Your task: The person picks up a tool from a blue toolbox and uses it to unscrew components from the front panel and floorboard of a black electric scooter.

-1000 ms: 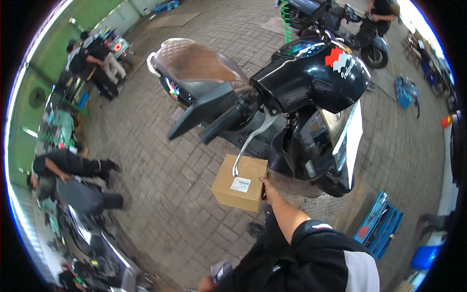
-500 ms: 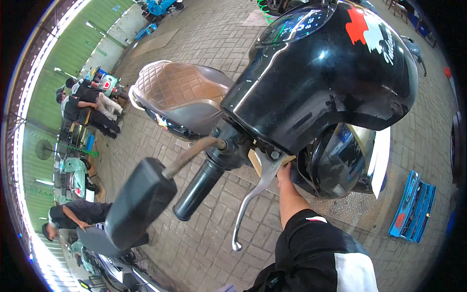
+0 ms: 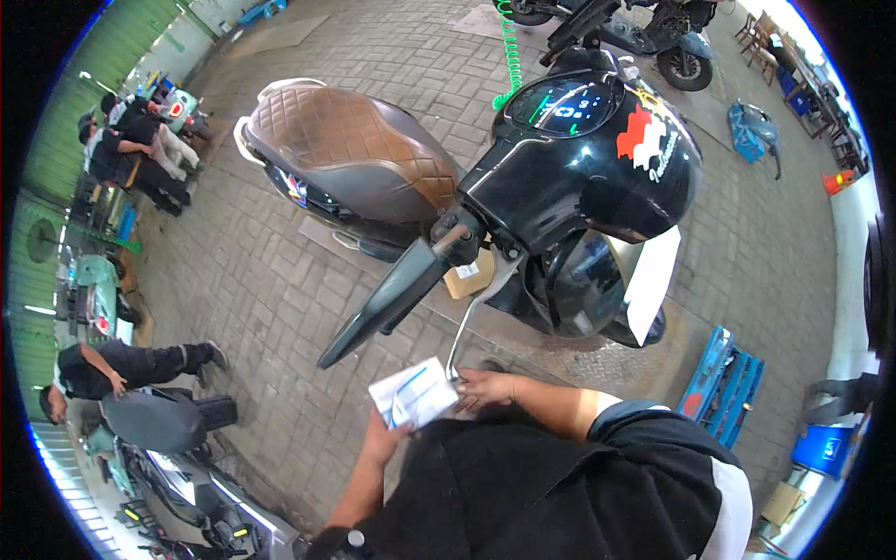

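Note:
My left hand (image 3: 381, 437) is closed on the lower left edge of a small white-and-blue packet (image 3: 415, 394), flat and rectangular; I cannot tell if it is a box or folded paper. Beside the packet's right edge is my right hand (image 3: 485, 388), fingers a little apart and near the tip of a silver brake lever (image 3: 472, 313). The black scooter (image 3: 560, 187) stands in front of me with its display (image 3: 566, 105) lit and a brown quilted seat (image 3: 345, 140). A small cardboard box (image 3: 469, 275) sits below the handlebar.
A black mirror (image 3: 385, 301) sticks out toward me. White paper (image 3: 651, 280) hangs at the scooter's front. On the right, a blue toolbox (image 3: 721, 387) lies open on the paving. At left, a person (image 3: 121, 369) stands by another scooter; others sit farther back.
My right hand has drawn back from beside the cardboard box under the handlebar toward my body. My left hand has come into view with the packet. The view has shifted back from the scooter.

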`<act>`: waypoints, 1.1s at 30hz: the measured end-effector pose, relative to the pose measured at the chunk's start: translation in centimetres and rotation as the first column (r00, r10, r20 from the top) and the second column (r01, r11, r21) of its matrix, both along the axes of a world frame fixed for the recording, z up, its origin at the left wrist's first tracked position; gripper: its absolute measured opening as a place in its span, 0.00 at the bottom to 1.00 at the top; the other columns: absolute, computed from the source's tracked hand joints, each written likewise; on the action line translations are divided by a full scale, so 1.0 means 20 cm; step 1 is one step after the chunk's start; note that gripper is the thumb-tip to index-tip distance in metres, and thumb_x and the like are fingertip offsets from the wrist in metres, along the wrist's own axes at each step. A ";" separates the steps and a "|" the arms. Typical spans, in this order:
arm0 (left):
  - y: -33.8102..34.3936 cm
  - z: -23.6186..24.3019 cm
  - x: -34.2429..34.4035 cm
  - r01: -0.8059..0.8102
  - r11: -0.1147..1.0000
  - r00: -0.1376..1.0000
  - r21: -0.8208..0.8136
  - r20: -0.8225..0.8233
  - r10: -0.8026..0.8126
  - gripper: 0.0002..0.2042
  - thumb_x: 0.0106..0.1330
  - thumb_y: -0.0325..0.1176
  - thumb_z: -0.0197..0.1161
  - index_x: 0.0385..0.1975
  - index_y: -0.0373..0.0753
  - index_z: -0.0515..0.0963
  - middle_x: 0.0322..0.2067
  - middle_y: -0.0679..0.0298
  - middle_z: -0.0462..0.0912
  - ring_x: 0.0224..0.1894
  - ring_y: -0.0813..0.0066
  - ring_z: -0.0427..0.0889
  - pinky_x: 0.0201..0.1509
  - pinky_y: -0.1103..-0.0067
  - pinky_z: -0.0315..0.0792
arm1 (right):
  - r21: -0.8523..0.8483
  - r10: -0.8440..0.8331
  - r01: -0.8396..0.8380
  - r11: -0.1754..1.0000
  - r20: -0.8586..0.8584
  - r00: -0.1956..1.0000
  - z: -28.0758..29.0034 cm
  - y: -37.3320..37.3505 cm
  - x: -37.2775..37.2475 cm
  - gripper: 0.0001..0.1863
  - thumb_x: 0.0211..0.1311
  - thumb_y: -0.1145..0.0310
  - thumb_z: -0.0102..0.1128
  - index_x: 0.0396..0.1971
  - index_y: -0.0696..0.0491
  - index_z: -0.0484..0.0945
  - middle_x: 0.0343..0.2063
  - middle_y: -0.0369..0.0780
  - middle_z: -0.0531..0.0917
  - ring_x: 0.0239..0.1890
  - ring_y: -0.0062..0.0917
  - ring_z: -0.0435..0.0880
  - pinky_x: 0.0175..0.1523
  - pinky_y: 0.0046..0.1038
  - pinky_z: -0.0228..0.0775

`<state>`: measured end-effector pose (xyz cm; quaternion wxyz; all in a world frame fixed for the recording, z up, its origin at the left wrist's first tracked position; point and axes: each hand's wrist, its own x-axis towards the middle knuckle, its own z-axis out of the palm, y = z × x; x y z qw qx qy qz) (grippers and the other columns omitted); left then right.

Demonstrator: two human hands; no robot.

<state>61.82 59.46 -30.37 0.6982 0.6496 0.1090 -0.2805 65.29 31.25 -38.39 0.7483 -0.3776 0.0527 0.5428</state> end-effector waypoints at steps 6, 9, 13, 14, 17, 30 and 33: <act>-0.23 0.07 0.34 0.132 0.989 0.991 0.059 -0.030 -0.130 0.30 0.54 0.23 0.69 0.56 0.30 0.62 0.50 0.52 0.76 0.48 0.62 0.80 0.38 0.70 0.80 | -0.355 -0.171 0.301 0.885 0.355 0.919 0.35 -0.04 0.11 0.21 0.61 0.65 0.63 0.50 0.60 0.72 0.33 0.38 0.83 0.30 0.23 0.82 0.36 0.29 0.75; -0.08 -0.31 0.51 0.292 0.944 0.956 0.152 -0.014 -0.293 0.21 0.58 0.30 0.69 0.49 0.29 0.74 0.44 0.55 0.82 0.46 0.67 0.80 0.46 0.72 0.75 | -0.586 -0.030 0.328 0.741 0.458 0.888 0.35 -0.04 0.17 0.10 0.62 0.68 0.62 0.40 0.57 0.78 0.30 0.38 0.82 0.29 0.19 0.80 0.35 0.25 0.73; 0.00 -0.21 0.84 0.475 0.818 0.858 0.324 0.034 -0.512 0.17 0.62 0.32 0.65 0.49 0.32 0.76 0.40 0.56 0.84 0.43 0.67 0.82 0.47 0.72 0.74 | -0.552 -0.036 0.573 0.606 0.701 0.713 0.30 0.08 0.20 0.10 0.62 0.68 0.59 0.40 0.57 0.79 0.29 0.38 0.83 0.29 0.22 0.81 0.36 0.28 0.73; -0.03 -0.12 0.92 0.520 0.783 0.820 0.342 0.056 -0.570 0.16 0.64 0.31 0.63 0.50 0.33 0.75 0.39 0.55 0.84 0.41 0.65 0.83 0.46 0.72 0.75 | -0.557 -0.080 0.622 0.550 0.706 0.704 0.24 0.12 0.21 0.09 0.61 0.68 0.59 0.39 0.56 0.80 0.28 0.38 0.83 0.29 0.22 0.80 0.36 0.29 0.72; -0.02 -0.20 1.14 0.550 0.835 0.823 0.022 -0.185 -0.537 0.16 0.69 0.28 0.53 0.56 0.37 0.69 0.40 0.53 0.82 0.36 0.63 0.84 0.39 0.70 0.79 | -0.509 -0.350 0.732 0.453 0.654 0.671 0.22 0.21 0.21 0.11 0.61 0.68 0.55 0.41 0.52 0.83 0.29 0.40 0.85 0.33 0.21 0.81 0.39 0.26 0.71; 0.14 -0.20 1.53 0.914 0.354 0.383 0.197 -0.134 -0.914 0.21 0.68 0.28 0.52 0.62 0.36 0.63 0.47 0.52 0.80 0.40 0.67 0.82 0.45 0.73 0.75 | -0.578 -0.468 0.635 -0.512 0.808 0.357 0.39 0.06 0.35 0.33 0.54 0.67 0.63 0.61 0.59 0.66 0.55 0.54 0.75 0.58 0.45 0.73 0.63 0.35 0.63; 0.11 -0.23 1.55 0.931 0.252 0.292 0.262 -0.123 -0.949 0.21 0.65 0.25 0.54 0.59 0.38 0.66 0.45 0.58 0.81 0.40 0.69 0.82 0.42 0.75 0.73 | -0.595 -0.373 0.553 -0.583 0.801 0.469 0.32 0.01 0.46 0.19 0.56 0.62 0.61 0.41 0.61 0.76 0.37 0.55 0.82 0.43 0.51 0.80 0.50 0.42 0.72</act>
